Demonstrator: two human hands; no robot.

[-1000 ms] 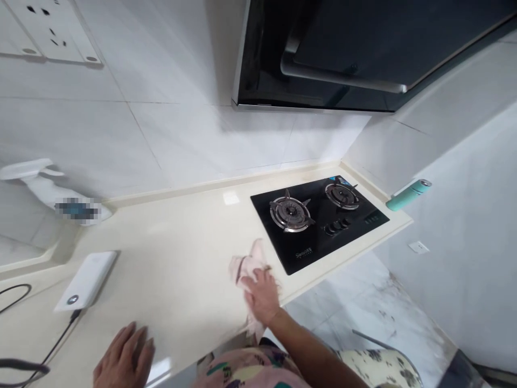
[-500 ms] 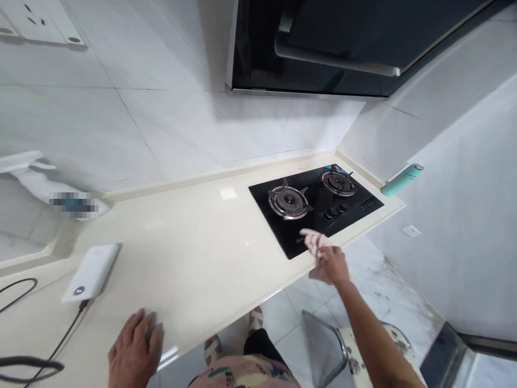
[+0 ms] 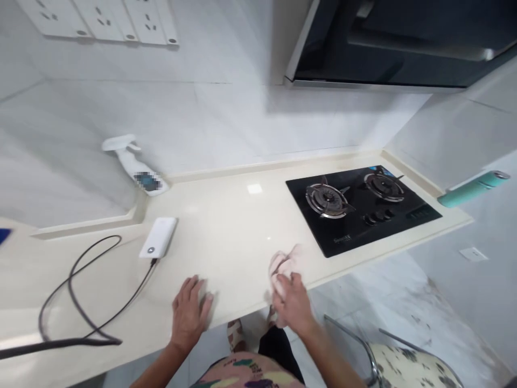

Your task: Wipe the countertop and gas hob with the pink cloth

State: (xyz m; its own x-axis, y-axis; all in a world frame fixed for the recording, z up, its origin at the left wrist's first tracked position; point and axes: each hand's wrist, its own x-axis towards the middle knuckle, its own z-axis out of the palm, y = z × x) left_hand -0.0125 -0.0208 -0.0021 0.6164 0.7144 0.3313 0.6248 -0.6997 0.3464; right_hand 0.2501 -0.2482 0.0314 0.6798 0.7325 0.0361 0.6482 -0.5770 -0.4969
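Note:
My right hand (image 3: 294,304) grips a crumpled pale pink cloth (image 3: 281,264) at the front edge of the cream countertop (image 3: 232,237). Part of the cloth lies on the counter, and some hangs below my fingers, blurred by motion. Farther left, my left hand (image 3: 189,312) rests palm down on the counter with its fingers apart, holding nothing. The black gas stove (image 3: 343,242) with two burners is set into the counter to the right of the cloth.
A white power bank (image 3: 159,237) with a dark cable (image 3: 71,283) lies at the left. Behind it a white handheld device (image 3: 131,164) leans by the wall. A teal cylinder (image 3: 472,189) is at the right end. The range hood (image 3: 383,51) hangs above; a patterned chair (image 3: 412,361) stands below.
My right hand has drawn the cloth left, off the stove's front corner onto the bare counter. The view has turned left, and my left hand still rests on the counter.

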